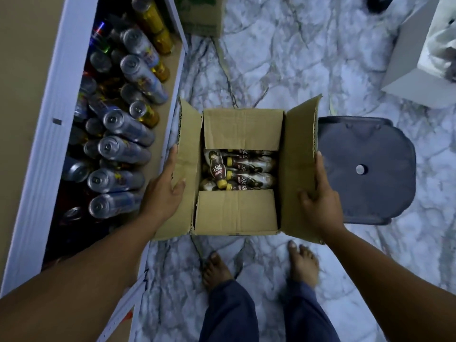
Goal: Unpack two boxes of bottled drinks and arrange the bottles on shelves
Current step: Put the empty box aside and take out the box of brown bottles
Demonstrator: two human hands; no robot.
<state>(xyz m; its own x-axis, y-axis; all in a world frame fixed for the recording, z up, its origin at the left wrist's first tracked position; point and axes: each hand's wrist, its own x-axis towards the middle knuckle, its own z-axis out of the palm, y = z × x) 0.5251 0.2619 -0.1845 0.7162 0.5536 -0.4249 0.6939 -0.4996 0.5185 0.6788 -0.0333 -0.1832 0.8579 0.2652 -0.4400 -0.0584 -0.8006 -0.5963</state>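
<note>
An open cardboard box (237,213) stands on the marble floor in front of my feet, its four flaps folded out. Inside lie several brown drink bottles (249,172) with yellow caps. My left hand (164,188) grips the left flap, thumb on its inner face and fingers behind its edge. My right hand (320,193) grips the right flap in the same manner, thumb inside, fingers along the outer edge. To the left, a white-framed shelf (49,134) holds several silver and gold cans (123,146).
A dark plastic stool (370,169) stands right beside the box. Another cardboard box with green print (204,18) sits at the top by the shelf end. A white box (419,70) fills the upper right. Marble floor lies beyond the box.
</note>
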